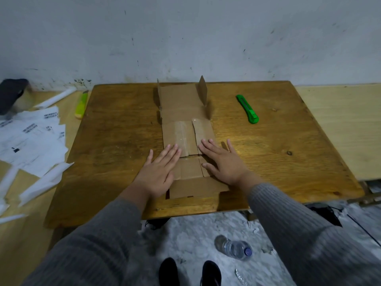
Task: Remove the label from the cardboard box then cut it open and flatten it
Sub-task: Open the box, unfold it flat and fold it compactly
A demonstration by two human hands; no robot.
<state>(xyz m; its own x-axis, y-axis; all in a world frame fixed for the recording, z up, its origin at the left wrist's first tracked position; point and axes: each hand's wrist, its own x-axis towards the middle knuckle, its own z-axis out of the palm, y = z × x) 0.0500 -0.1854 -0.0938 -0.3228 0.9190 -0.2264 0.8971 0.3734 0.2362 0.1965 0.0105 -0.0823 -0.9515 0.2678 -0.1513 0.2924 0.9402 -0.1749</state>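
Note:
The cut-open cardboard box (183, 112) lies spread out along the middle of the wooden table (115, 141). Its far end has two side flaps standing up; the near panels lie flat. My left hand (159, 170) presses flat on the box's near left part, fingers straight. My right hand (221, 162) presses flat on the near right part, fingers spread. A green box cutter (247, 109) lies on the table to the right of the box, apart from both hands.
A yellow-green cutter (81, 105) lies at the table's left edge. Torn white labels (33, 137) pile on the lower surface at left. A plastic bottle (234, 247) lies on the floor near my feet. The wall stands right behind the table.

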